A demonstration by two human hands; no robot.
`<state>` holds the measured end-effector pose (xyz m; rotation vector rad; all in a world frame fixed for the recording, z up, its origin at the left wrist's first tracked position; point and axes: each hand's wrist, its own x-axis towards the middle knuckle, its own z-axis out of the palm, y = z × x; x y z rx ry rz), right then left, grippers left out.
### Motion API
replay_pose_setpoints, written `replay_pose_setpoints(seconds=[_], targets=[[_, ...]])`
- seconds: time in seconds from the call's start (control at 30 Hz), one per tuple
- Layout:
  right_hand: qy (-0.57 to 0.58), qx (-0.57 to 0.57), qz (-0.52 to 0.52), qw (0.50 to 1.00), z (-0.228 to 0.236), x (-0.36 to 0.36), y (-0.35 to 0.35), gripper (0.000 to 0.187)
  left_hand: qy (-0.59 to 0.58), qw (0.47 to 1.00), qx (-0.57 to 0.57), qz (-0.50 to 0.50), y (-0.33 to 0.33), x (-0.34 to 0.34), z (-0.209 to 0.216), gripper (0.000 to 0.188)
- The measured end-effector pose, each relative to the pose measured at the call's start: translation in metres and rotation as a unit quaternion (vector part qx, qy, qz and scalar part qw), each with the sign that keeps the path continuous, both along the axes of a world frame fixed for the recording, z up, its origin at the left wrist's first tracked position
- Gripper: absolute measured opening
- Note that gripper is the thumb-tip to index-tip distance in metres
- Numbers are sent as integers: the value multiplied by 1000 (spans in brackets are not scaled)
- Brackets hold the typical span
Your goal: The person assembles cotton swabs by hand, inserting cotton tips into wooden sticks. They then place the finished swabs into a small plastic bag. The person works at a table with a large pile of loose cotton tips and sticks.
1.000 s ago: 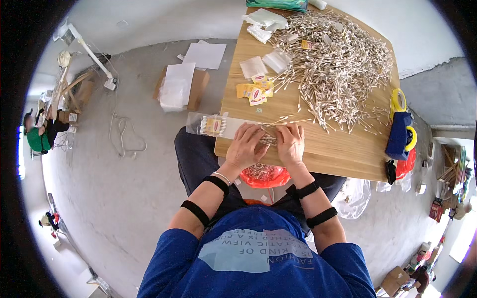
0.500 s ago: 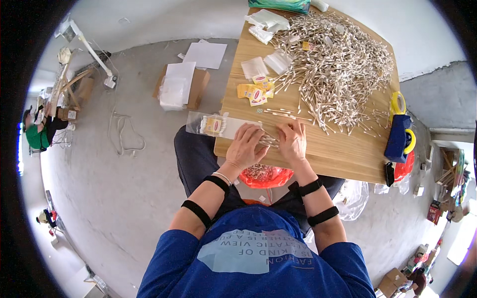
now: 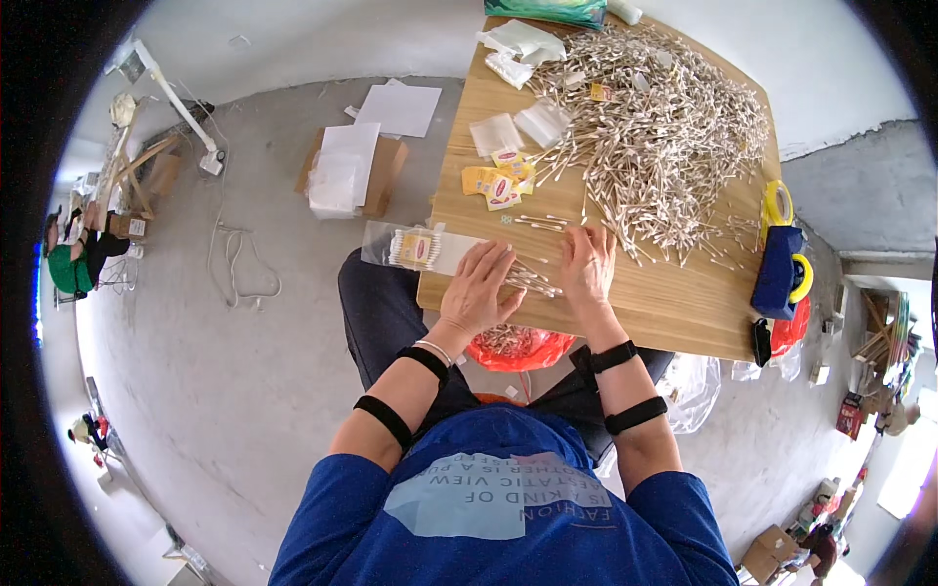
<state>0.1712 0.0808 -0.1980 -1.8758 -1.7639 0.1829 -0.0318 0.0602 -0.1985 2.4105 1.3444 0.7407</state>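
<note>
My left hand (image 3: 477, 283) lies over a white card (image 3: 454, 253) near the table's front edge, fingers stretched forward and thumb apart. Left of it, a clear plastic bag (image 3: 375, 243) holds a flat bundle of cotton swabs with a yellow label (image 3: 416, 248). Several loose cotton swabs (image 3: 533, 279) lie between my two hands, their left ends close to my left fingertips. My right hand (image 3: 588, 269) rests on the table just right of them, fingers extended, with nothing visible in it. Ahead of it lies a short row of loose swabs (image 3: 539, 223).
A large heap of cotton swabs (image 3: 674, 137) covers the far right of the table (image 3: 664, 308). Yellow labels (image 3: 498, 183) and clear bags (image 3: 543, 122) lie at the left. A blue tape dispenser (image 3: 779, 273) stands at the right edge. Below the front edge hangs a red bag (image 3: 523, 350) with swabs.
My right hand has moved slightly right and away from my left hand. More of the loose swabs between them now shows. My left hand stays nearly in place.
</note>
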Motion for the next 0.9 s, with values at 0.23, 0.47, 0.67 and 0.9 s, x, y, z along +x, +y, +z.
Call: replay_pose_setpoints(seconds=[0.23,0.47,0.67,0.9], targets=[[35,-31,53,997,-4,-19,-13,20,-3,1000,3,-19,0,-1,1,58],[40,-7,27,999,3,-15,-4,23,-2,1000,5,1,-2,0,3,58],[5,1,45,999,2,-4,18,26,-4,1000,-6,-3,-1,-1,0,64],[3,-33,99,994,7,-12,21,19,8,1000,-17,-2,-1,-2,0,68]])
